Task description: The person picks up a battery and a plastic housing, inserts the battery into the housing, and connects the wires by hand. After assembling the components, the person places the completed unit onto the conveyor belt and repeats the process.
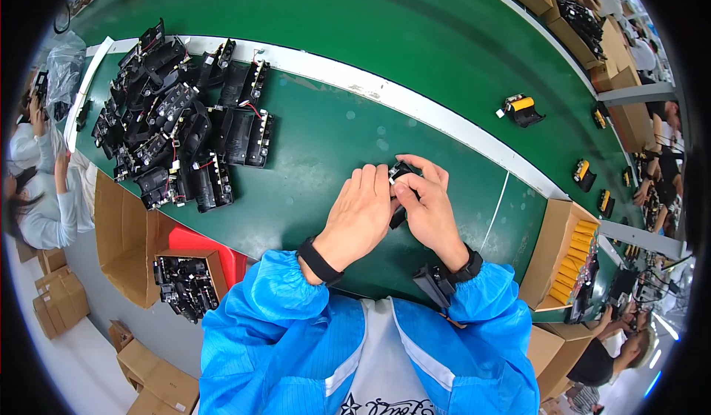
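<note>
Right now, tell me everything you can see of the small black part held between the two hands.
The small black part looks like moulded plastic, dark and matte, mostly hidden by the fingers. The left hand covers its left side and the right hand pinches it from above and the right. A black piece shows below between the hands; whether it belongs to the part is unclear. It sits just above the green table.

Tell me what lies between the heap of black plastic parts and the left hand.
In the head view, only bare green table mat separates the heap of black plastic parts from the left hand.
</note>
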Motion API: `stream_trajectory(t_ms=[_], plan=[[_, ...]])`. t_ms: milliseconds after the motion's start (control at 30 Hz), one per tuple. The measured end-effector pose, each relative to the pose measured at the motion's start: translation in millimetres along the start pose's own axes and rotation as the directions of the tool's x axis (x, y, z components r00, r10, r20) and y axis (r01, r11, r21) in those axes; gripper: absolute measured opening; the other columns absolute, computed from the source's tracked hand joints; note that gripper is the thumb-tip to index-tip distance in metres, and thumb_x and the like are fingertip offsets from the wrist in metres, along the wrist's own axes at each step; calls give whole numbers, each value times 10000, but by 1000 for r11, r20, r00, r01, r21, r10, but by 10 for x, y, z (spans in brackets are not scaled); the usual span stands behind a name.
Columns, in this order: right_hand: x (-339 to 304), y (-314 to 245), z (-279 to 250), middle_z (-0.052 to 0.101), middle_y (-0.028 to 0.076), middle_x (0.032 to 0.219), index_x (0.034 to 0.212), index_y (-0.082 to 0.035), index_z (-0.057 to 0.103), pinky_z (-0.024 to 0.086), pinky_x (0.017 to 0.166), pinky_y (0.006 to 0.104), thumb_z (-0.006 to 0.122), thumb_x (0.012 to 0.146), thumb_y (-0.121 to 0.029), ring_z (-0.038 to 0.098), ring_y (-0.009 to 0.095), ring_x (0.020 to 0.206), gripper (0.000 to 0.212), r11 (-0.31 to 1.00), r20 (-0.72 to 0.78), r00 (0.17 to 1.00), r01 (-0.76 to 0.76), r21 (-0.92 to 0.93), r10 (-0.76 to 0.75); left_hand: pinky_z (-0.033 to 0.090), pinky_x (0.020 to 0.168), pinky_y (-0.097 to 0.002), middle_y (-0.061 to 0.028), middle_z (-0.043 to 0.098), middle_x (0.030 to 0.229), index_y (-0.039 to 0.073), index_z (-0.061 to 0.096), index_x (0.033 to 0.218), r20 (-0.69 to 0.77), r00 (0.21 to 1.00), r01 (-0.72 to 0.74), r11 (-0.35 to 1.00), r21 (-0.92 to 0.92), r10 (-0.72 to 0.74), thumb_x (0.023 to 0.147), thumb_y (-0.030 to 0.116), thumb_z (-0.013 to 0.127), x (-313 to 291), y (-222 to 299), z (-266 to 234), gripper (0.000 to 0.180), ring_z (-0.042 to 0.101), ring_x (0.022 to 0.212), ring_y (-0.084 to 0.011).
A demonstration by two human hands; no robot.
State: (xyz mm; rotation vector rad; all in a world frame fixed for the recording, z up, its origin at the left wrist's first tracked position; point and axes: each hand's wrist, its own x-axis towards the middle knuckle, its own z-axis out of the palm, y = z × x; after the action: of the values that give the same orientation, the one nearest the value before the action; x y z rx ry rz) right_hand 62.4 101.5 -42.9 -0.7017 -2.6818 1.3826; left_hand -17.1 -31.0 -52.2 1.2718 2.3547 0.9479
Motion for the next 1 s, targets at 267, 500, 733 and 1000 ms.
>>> stream_trajectory(t_ms=[267, 500, 733, 1000], plan=[[81, -138, 33, 564, 73, 1350, 866, -73, 701, 314, 1072, 450, 622, 875, -101, 369, 352, 1275, 85, 991, 9, 995, -102, -89, 103, 470, 856, -417, -229, 525, 1046, -124, 461, 1240, 14, 1000, -16, 991, 134, 14, 843, 49, 631, 9, 9, 44, 466, 532, 961, -372], [-10, -30, 99, 578, 94, 1331, 915, -71, 712, 372, 1012, 431, 659, 863, -114, 440, 329, 1219, 86, 994, -139, 990, -5, -108, -10, 467, 854, -433, -238, 523, 1028, -113, 466, 1232, -48, 999, 18, 1000, -3, -18, 847, 60, 645, 47, -5, -53, 458, 527, 951, -390], [-435, 85, -221, 576, 133, 1303, 1079, -61, 699, 482, 846, 350, 700, 790, 14, 571, 268, 1041, 298, 834, 155, 885, -465, 296, 438, 463, 842, -444, -243, 523, 1024, -113, 452, 1235, -21, 996, 87, 996, -10, -87, 891, 112, 651, 70, 7, -84, 456, 532, 939, -401], [-177, 205, -223, 524, 172, 1367, 1118, -34, 687, 506, 945, 386, 724, 721, 36, 611, 320, 1113, 405, 948, -353, 925, 25, -317, -143, 468, 808, -425, -223, 521, 992, -105, 460, 1210, -76, 992, 107, 994, 34, -104, 885, 131, 659, 48, 101, 7, 449, 536, 908, -367]])
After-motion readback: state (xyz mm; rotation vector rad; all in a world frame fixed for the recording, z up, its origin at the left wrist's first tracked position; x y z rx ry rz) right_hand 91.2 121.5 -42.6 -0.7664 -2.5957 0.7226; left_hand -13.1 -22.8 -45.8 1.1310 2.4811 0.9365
